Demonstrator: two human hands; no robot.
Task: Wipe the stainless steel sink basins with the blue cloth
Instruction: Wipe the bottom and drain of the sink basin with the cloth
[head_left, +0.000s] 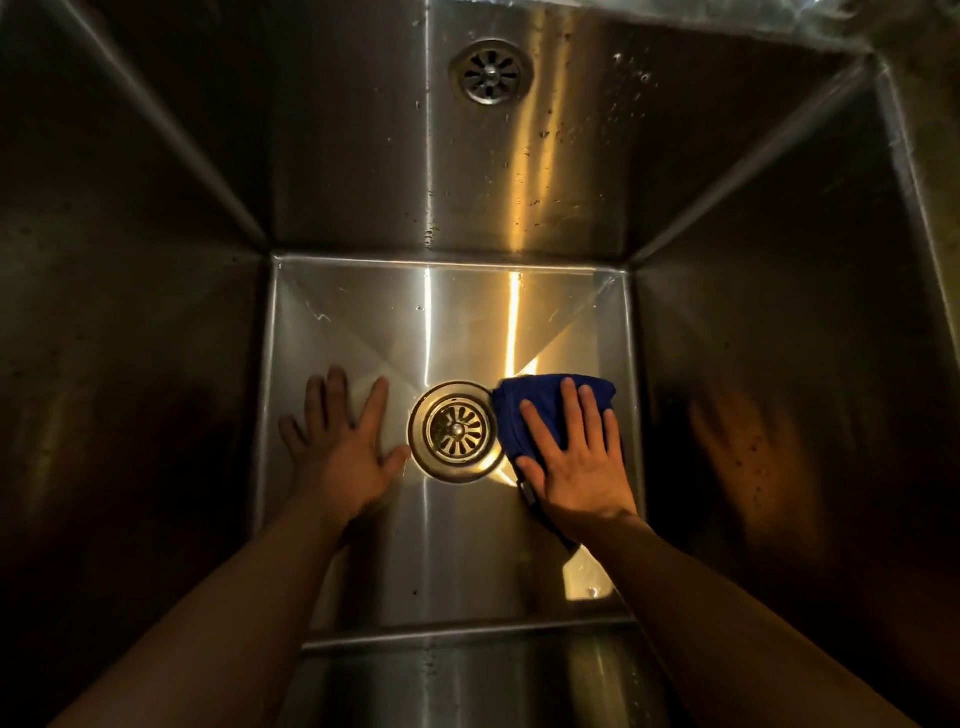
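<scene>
The deep, square stainless steel sink basin (447, 566) walls in both hands. The folded blue cloth (540, 410) lies under the right hand (576, 462), whose spread, straight fingers press it flat to the floor. Cloth shows past the fingertips and on the thumb side, reaching the round metal drain strainer (454, 431). The right wall is near that hand. The left hand (343, 447) rests flat and splayed, holding nothing, beside the strainer. Bare floor lies beyond both sets of fingertips.

Cloth (540, 410): deep blue, plain, unpatterned.
Sink basin (363, 332): brushed silver-grey floor, diagonal crease lines, yellow-gold light streaks; sides dark brown-black in shadow.
Floor drain (454, 430): silver, gold-tinted, radial slot pattern.
Wall grate (491, 73): grey, same radial slots.
Back wall (363, 182): pale droplet specks.
</scene>
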